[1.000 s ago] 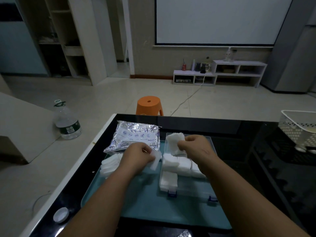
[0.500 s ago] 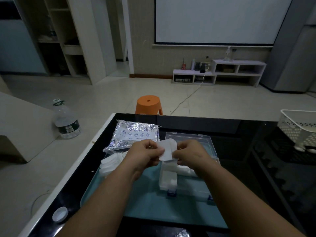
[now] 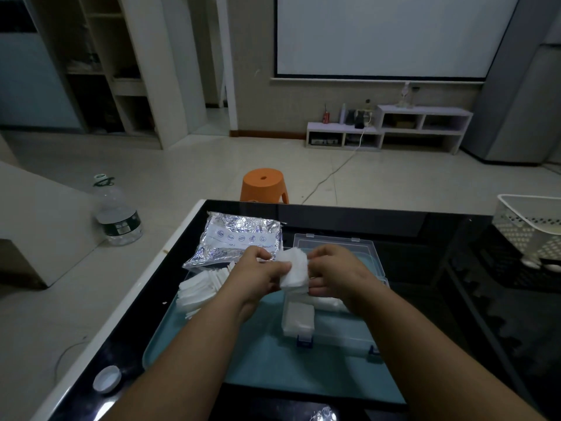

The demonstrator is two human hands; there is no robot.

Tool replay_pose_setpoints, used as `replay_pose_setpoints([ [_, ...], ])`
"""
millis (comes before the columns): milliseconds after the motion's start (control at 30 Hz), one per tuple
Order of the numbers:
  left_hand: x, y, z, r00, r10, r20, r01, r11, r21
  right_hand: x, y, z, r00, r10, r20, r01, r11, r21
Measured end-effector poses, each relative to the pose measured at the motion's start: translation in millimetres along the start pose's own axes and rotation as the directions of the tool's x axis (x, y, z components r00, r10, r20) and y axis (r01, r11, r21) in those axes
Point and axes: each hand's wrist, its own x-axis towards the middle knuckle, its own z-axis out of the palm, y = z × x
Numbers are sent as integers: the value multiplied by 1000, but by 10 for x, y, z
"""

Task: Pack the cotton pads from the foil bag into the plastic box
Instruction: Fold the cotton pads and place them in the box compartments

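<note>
Together, a small stack of cotton pads [image 3: 294, 268] is pinched by the left hand [image 3: 258, 278] and the right hand [image 3: 337, 279] above the plastic box [image 3: 375, 253].
The stack is grasped on its left side by the left fingers and on its right side by the right fingers, over the left half of the box, whose lid is laid back toward the far side. More pads [image 3: 298, 318] are seen inside the box at its near left. The box is set on a teal tray [image 3: 267, 363]; loose pads [image 3: 198, 288] are heaped at the tray's left edge, and the foil bag [image 3: 235, 238] is laid just beyond them, close to the white left edge of the table [image 3: 425, 226]. Bare tray surface is shown near the box, and dark table top between the box and a white basket [image 3: 526, 226] at the right edge. A white cap [image 3: 107, 379] is placed at the near left, beside the table edge.
</note>
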Motion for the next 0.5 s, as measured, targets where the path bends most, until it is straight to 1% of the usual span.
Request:
replay_pose_setpoints([
  [133,-40,6,13,998,-51,41,51,999,15,-29,22,12,999,10,48,-10,1000,3],
  [233,-41,-13,7,995,-82,57,81,997,12,-19,70,58,999,40,-4,-40,998,-58],
  [333,-37,-25,-11,990,-108,88,106,994,22,-18,99,57,997,39,-62,-47,991,-128],
  [433,-51,-48,9,992,-89,88,76,987,145,-25,139,63,995,40,-87,-57,978,-203],
  [500,-50,-73,17,996,-65,61,48,966,253,-42,156,70,997,54,-64,-69,962,-265],
])
